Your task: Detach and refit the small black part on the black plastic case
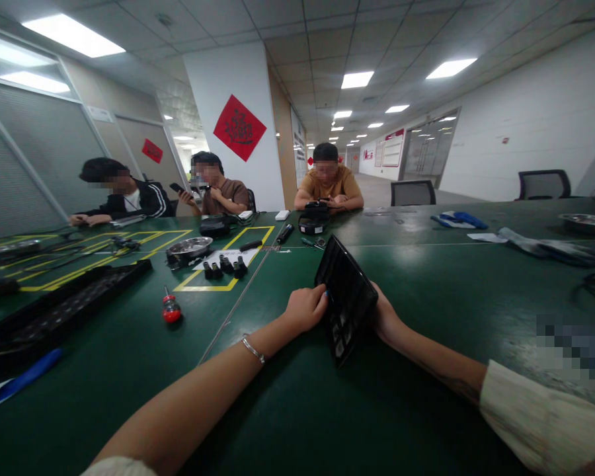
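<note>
A flat black rectangular case [348,301] stands tilted above the green table, between my two hands. Its face shows a grid of dark squares, some paler near the bottom; whether it is a box or a screen I cannot make out. My left hand [305,307] grips the left edge, thumb on the face. Most of the fingers of my right hand [387,316] are hidden behind the case, and that hand holds its right side. A silver bracelet [253,348] circles my left wrist.
The green table [277,403] holds a red screwdriver [170,307], several black cylindrical parts [225,264], a metal bowl [190,248] and a long black tray [59,304]. Gloves [545,248] lie at right. Three people sit across, one in a yellow-brown shirt [348,185].
</note>
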The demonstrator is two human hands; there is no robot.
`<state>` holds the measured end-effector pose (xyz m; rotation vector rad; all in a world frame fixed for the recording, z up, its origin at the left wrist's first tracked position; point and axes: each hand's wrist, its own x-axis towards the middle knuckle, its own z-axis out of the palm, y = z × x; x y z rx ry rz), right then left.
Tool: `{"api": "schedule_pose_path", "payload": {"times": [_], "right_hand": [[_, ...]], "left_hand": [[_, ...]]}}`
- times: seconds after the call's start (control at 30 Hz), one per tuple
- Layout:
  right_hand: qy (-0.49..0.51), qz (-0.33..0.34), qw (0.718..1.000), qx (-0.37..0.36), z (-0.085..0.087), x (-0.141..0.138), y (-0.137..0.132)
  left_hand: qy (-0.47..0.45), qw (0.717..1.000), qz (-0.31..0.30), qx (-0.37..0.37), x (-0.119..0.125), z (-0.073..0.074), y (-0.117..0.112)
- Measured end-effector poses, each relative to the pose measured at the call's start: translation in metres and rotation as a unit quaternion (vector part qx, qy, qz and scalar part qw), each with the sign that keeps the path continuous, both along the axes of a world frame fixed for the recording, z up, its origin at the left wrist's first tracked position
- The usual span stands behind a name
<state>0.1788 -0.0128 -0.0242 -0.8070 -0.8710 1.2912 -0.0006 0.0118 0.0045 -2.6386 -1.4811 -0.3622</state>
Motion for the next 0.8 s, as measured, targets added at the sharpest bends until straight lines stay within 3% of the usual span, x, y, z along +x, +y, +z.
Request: {"api": "schedule_pose_path", "payload": {"times": [0.8], "right_hand": [[-0.002,-0.008,1.000,-0.008,0.0045,-0.0009,-0.0017]], "left_hand": [[-0.022,1.000,-0.014,-0.003,-0.0010,-0.0017,0.0030]]}}
